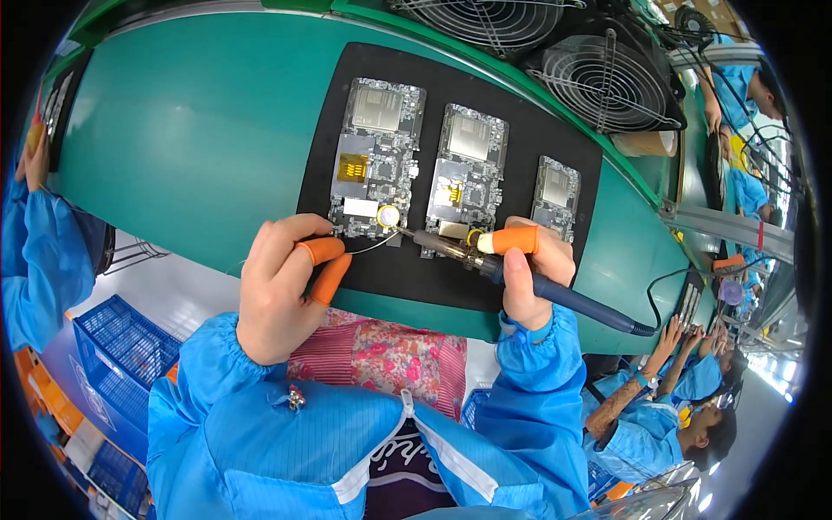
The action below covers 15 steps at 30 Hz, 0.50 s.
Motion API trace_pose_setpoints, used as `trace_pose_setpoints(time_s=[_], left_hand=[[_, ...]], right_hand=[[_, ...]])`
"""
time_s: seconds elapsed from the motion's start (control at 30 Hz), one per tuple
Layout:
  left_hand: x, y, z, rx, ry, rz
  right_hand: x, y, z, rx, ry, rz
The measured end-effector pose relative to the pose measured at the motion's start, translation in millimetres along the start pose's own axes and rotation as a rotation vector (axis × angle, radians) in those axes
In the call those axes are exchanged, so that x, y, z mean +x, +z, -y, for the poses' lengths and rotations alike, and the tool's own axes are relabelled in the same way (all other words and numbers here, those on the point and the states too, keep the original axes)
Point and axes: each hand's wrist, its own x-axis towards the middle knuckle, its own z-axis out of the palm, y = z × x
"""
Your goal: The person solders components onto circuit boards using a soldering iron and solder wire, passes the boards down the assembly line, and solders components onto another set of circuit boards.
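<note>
My left hand (282, 282), with orange finger cots on two fingers, pinches a thin solder wire (374, 246). That wire reaches to the lower right corner of the left circuit board (380, 143), beside a round coin cell (387, 215). In my right hand (536, 269), which has an orange finger cot too, is a soldering iron (594, 310) with a dark blue handle. Its tip points left and meets the wire's end area just below the coin cell; exact contact is too small to tell. The middle board (469, 139) lies partly behind the iron. A third board (555, 189) sits farther right.
All three boards rest on a black mat (416, 282) on a green bench (199, 113). Two caged fans (604, 82) stand along the back edge. A blue crate (121, 347) is below left. Co-workers in blue (646, 433) sit at both sides. The iron's cable trails right.
</note>
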Motion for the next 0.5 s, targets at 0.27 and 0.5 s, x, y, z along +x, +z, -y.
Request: trace_pose_setpoints(time_s=[0.27,0.5], left_hand=[[3.7,7.2,1.3,0.017,0.073,-0.032],[4.8,10.4,2.5,0.029,0.079,-0.029]], right_hand=[[2.9,3.8,-1.0,0.009,-0.017,0.05],[2.8,4.2,-2.8,0.002,-0.015,0.108]])
